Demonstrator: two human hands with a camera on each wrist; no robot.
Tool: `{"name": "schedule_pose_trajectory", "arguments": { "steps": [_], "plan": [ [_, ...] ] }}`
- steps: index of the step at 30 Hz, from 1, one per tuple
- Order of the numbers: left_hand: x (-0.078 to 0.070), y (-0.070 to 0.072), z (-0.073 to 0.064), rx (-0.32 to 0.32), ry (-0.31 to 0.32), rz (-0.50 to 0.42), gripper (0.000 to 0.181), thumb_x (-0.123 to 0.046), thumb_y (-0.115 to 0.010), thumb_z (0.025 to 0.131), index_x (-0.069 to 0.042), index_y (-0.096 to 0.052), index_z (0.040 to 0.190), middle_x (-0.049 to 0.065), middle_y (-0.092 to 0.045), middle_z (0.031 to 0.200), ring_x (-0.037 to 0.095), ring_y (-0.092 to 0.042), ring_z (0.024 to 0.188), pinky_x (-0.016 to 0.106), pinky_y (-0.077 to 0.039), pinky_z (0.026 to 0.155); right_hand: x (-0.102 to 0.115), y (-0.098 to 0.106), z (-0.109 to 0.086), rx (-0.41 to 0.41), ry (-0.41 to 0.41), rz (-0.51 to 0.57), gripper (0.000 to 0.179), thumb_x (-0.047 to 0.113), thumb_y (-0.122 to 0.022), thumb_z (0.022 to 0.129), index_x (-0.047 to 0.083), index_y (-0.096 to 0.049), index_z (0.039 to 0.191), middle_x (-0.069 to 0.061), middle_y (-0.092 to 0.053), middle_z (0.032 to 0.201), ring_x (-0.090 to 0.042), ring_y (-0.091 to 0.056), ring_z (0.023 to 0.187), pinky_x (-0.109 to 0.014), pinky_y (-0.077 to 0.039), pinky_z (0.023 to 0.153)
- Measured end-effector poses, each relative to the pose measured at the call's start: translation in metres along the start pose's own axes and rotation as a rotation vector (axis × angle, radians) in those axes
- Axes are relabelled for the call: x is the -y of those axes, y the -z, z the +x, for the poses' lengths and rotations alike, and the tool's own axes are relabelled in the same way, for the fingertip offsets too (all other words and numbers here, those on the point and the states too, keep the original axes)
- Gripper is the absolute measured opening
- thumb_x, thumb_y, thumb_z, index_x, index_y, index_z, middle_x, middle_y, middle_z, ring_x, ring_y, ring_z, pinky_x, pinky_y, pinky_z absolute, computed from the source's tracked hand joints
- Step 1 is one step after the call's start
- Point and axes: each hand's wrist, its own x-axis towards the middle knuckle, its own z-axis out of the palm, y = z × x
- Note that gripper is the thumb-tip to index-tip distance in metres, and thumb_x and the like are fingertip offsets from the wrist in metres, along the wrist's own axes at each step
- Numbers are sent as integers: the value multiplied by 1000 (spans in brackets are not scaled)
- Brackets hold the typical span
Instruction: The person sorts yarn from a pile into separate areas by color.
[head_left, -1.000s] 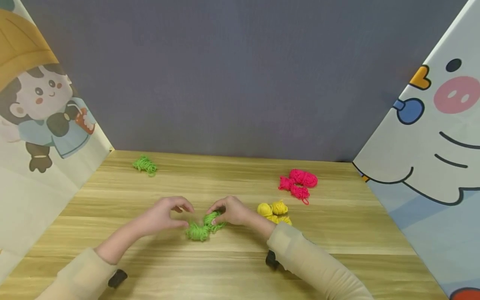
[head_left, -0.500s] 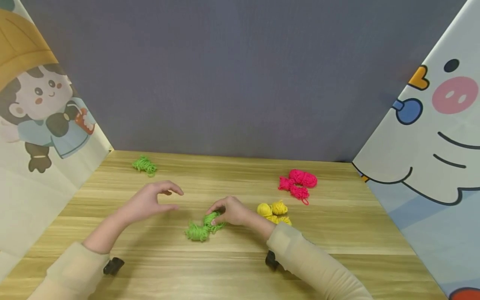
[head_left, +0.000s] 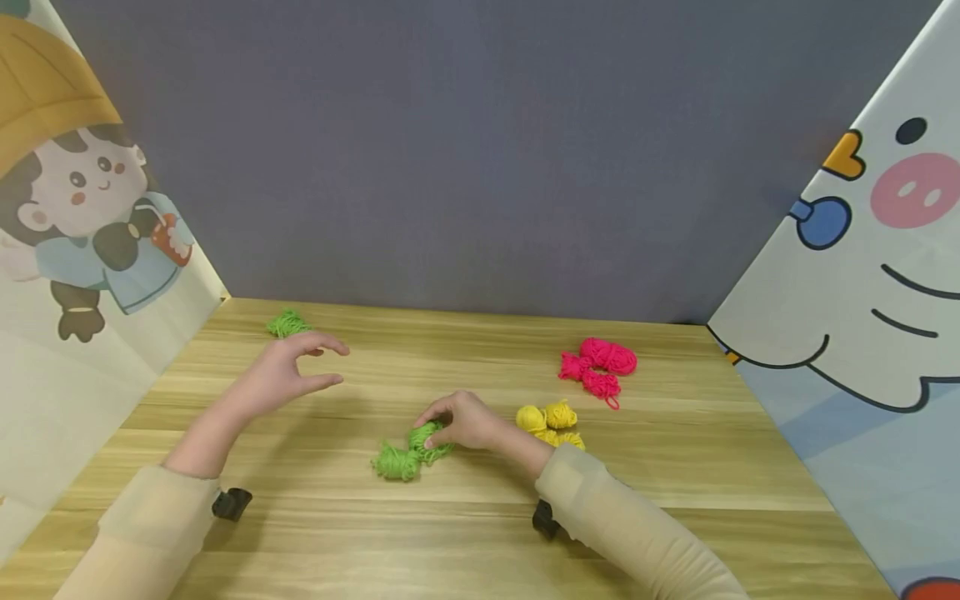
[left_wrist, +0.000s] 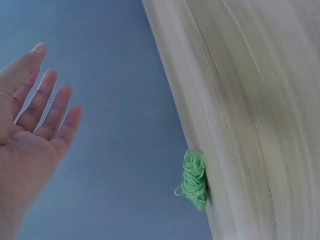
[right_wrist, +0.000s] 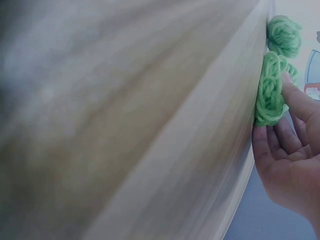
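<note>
Two green yarn bundles lie touching near the middle of the table. My right hand (head_left: 465, 423) holds the right-hand green yarn bundle (right_wrist: 270, 92) between thumb and fingers, while it rests on the wood. Beside it sits the other green yarn bundle (head_left: 396, 462), which no hand touches. My left hand (head_left: 279, 375) is raised over the left part of the table, fingers spread and nothing in them. Just beyond it, at the back left, lies a third green yarn bundle (left_wrist: 195, 181), partly covered by the hand in the head view.
Several yellow yarn balls (head_left: 547, 423) sit right of my right hand, partly behind the forearm. Pink yarn bundles (head_left: 600, 363) lie farther back on the right. A grey panel (head_left: 465, 158) stands along the rear edge of the wooden table (head_left: 420, 550), with printed panels at both sides.
My left hand has moved away from the two middle green bundles, back and left toward the far green one. My right hand has stayed in place on its bundle.
</note>
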Motion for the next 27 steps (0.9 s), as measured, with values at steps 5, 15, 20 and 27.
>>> {"name": "schedule_pose_trajectory", "arguments": {
  "steps": [5,15,20,27],
  "plan": [
    [9,4,2,-34,21,-6,34,-12,-78,77,-11,-65,108,7,-66,111,29,-59,105,47,-49,89,1,0,0,-1,9,11,26,15,-79,75,18,-74,100,4,-70,106,-9,-61,104,-20,-49,89],
    [29,14,6,-52,98,-8,38,-16,-75,81,-11,-63,116,15,-61,120,38,-55,110,58,-44,92,3,1,0,-2,-9,17,25,15,-79,75,19,-74,99,5,-70,106,-10,-61,105,-22,-49,90],
    [46,16,7,-54,165,-28,42,-17,-75,81,-10,-61,121,18,-57,126,40,-50,116,59,-41,94,3,1,-1,1,-17,24,25,16,-79,75,20,-74,100,7,-70,106,-7,-60,104,-20,-48,90],
    [69,20,5,-95,248,-56,46,-22,-74,82,-6,-60,123,23,-54,129,44,-46,119,60,-38,96,3,1,-1,-8,-20,25,24,16,-79,75,20,-74,98,7,-70,105,-8,-61,105,-19,-48,91]
  ]
}}
